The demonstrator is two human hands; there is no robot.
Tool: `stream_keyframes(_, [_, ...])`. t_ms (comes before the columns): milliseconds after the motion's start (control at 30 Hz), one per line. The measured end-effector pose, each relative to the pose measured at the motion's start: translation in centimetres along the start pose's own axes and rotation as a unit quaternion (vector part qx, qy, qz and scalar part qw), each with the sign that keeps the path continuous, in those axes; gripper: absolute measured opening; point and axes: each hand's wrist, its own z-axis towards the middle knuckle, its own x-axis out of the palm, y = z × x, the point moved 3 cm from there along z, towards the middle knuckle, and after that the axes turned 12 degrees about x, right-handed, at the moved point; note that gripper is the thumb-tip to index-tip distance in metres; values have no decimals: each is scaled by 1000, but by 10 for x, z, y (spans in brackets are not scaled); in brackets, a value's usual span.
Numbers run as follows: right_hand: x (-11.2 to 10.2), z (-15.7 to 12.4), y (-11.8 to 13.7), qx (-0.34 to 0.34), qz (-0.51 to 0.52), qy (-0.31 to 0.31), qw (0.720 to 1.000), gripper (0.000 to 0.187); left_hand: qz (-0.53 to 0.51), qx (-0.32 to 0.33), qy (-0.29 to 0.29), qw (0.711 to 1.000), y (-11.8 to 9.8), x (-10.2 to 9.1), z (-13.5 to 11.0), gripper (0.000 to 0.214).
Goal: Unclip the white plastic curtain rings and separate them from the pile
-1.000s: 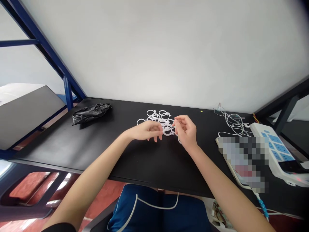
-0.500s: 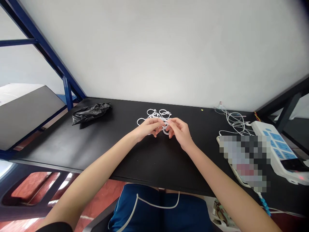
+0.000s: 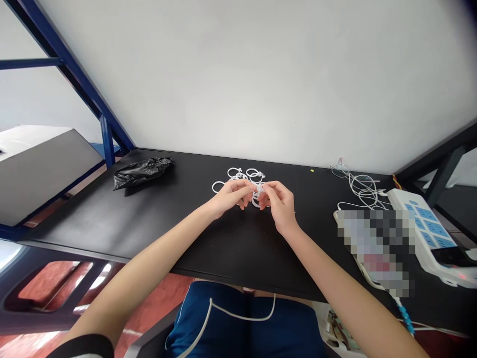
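A small heap of white plastic rings [image 3: 238, 175] lies on the black table [image 3: 156, 219], near its far middle. My left hand [image 3: 230, 195] and my right hand [image 3: 278, 204] meet just in front of the heap. The fingertips of both hands pinch one white ring [image 3: 258, 194] between them, a little above the table. Part of that ring is hidden by my fingers.
A crumpled black plastic bag [image 3: 141, 171] lies at the far left. On the right are tangled white cables [image 3: 363, 189], a blurred flat device [image 3: 376, 243] and a white and blue power strip [image 3: 434, 236]. A blue frame post [image 3: 108, 144] stands at the left corner.
My two hands have come together over the rings. The right hand moved left and took hold of the ring with the left hand.
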Motion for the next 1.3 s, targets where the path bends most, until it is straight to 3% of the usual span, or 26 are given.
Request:
stream_keyframes(233, [2, -1, -1, 0, 1, -14, 1000, 27, -13, 36, -44, 998, 0, 10, -4, 24])
stream_keyframes(500, [3, -10, 4, 13, 32, -51, 998, 48, -44, 69, -60, 995, -3, 10, -5, 26])
stream_keyframes(733, [4, -10, 4, -43, 23, -66, 997, 45, -16, 77, -25, 997, -10, 17, -7, 31])
stream_keyframes(1133, [1, -13, 7, -100, 15, -90, 991, 32, -4, 112, -18, 994, -8, 16, -6, 23])
stream_keyframes(1233, [3, -18, 11, -141, -11, -98, 985, 23, 13, 129, -19, 991, -11, 17, -6, 25])
stream_keyframes(1300, [3, -23, 13, -192, -35, -114, 974, 16, 43, 175, -23, 983, -15, 19, -9, 24])
